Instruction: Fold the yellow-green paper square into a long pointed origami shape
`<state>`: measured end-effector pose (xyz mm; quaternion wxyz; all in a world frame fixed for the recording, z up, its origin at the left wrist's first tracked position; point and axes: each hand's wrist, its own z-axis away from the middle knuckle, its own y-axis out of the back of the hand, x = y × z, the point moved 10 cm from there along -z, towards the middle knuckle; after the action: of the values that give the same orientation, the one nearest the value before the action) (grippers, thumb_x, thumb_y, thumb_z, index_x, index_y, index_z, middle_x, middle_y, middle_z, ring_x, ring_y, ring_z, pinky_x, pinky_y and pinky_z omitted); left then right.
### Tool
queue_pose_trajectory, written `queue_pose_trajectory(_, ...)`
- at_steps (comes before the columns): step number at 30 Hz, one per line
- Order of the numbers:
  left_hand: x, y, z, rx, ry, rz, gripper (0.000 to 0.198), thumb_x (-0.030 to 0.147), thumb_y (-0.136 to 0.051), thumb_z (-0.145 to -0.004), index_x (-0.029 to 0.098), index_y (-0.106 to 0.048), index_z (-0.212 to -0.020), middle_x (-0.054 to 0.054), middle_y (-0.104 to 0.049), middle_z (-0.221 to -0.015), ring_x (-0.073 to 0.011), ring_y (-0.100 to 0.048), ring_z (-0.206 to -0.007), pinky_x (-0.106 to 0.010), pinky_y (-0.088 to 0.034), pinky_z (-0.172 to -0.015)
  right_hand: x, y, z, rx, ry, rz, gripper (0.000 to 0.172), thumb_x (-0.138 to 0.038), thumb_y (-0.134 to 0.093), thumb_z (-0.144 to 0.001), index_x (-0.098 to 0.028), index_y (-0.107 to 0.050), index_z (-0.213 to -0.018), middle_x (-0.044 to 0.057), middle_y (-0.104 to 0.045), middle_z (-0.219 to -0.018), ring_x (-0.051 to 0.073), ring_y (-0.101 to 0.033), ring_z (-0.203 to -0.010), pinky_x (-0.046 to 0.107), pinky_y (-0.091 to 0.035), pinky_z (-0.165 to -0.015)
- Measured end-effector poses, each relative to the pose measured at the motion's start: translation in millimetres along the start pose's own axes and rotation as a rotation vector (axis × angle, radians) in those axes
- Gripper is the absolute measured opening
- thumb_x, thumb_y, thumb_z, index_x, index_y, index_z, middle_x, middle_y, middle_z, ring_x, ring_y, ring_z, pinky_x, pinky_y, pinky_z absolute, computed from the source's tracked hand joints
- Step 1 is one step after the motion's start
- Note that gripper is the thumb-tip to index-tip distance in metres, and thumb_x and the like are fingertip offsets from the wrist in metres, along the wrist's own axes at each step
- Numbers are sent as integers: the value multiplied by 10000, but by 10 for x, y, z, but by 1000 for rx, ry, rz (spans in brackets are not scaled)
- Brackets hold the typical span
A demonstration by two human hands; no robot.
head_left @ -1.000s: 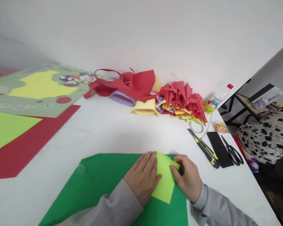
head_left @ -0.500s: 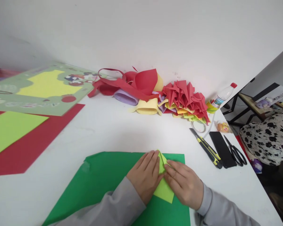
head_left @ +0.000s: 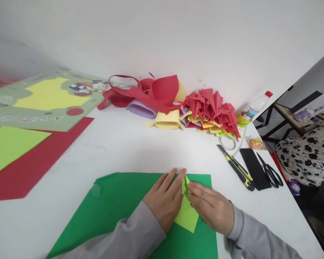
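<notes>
A small folded piece of lime-green paper (head_left: 188, 218) lies on a larger green sheet (head_left: 118, 201). My left hand (head_left: 166, 199) rests over its left side, fingers stretched out and slightly apart, covering part of it; the fingertips reach its pointed top. From the right, my right hand (head_left: 212, 207) grips the folded edge near the upper part, fingers closed and the thumb mostly hidden. A crease runs down from the top point between the two hands. The lower corner of the paper shows uncovered.
Folded red paper pieces (head_left: 210, 102) and rolled red paper (head_left: 164, 91) lie along the wall. At right are a utility knife (head_left: 236, 167), black case (head_left: 255, 169), scissors (head_left: 271, 172), tape roll (head_left: 227, 142) and bottle (head_left: 255, 108). Red sheet (head_left: 54, 158) at left.
My left fingers have shifted slightly up toward the paper's top and spread a little. My right hand has moved slightly away from the left hand, and more of the folded paper shows between them.
</notes>
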<state>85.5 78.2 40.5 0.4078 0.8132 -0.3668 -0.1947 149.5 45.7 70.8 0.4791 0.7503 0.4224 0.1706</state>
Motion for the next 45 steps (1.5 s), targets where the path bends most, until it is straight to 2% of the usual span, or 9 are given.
queue_pose_trajectory(3,-8,-51,15,-38,19,27,364,171,-368,-939,92,-713,-1024,-125,-624,-1263,-335,-538,-1180,-458,-446,-949,-45,-34,-6,-39,48,1,291,-10,-400,-927,28,-587,-1146,229,-634,-1183,278,-407,-1323,395,-478,-1041)
queue_pose_trajectory(9,-38,13,-19,17,64,3,437,180,-301,-969,64,-721,-996,-119,-672,-1187,-310,-590,-1114,-433,-461,-919,-22,-28,9,-17,11,34,267,-25,-478,-907,48,-579,-1143,260,-625,-1178,302,-405,-1320,416,-489,-1029)
queue_pose_trajectory(14,-21,3,0,16,55,-12,402,177,-334,-956,57,-714,-1006,-129,-670,-1187,-314,-589,-1114,-430,-459,-921,-55,-25,19,-37,46,27,300,-2,-388,-920,37,-585,-1143,241,-630,-1183,299,-371,-1338,413,-493,-1025)
queue_pose_trajectory(19,-9,-89,43,-68,33,7,367,109,-364,-901,51,-685,-1070,-150,-634,-1239,-338,-535,-1180,-452,-424,-973,-77,-75,19,-89,73,54,265,-5,-427,-918,44,-608,-1106,231,-644,-1165,314,-374,-1331,416,-484,-1035)
queue_pose_trajectory(23,-20,-62,44,-24,49,1,368,115,-359,-899,60,-682,-1066,-159,-645,-1213,-333,-540,-1159,-454,-436,-948,-51,-105,24,-109,59,65,242,-34,-464,-924,18,-614,-1107,206,-647,-1176,295,-381,-1330,391,-481,-1040)
queue_pose_trajectory(28,-29,-71,57,8,56,39,387,122,-354,-890,126,-653,-1137,-147,-628,-1233,-330,-514,-1181,-472,-431,-941,-14,-85,38,-91,51,9,243,-33,-445,-932,16,-610,-1104,216,-631,-1198,272,-314,-1364,377,-447,-1070)
queue_pose_trajectory(32,-37,-91,76,11,53,45,378,121,-376,-879,140,-655,-1134,-149,-615,-1248,-330,-487,-1215,-475,-426,-956,1,-62,32,-67,47,-35,211,-59,-457,-941,6,-617,-1062,217,-644,-1174,263,-334,-1357,380,-449,-1066)
queue_pose_trajectory(40,-17,-73,41,-109,25,28,361,137,-382,-916,111,-648,-1158,-152,-578,-1312,-348,-500,-1214,-474,-432,-969,-22,-67,17,-90,49,-75,190,-41,-473,-927,7,-622,-1034,212,-658,-1149,261,-333,-1359,373,-452,-1064)
queue_pose_trajectory(45,-26,-50,29,-121,27,25,344,139,-403,-921,118,-655,-1154,-131,-594,-1301,-346,-510,-1211,-464,-434,-974,-17,-133,32,-168,58,-43,224,-51,-444,-936,-5,-626,-1059,203,-640,-1189,268,-326,-1363,388,-459,-1060)
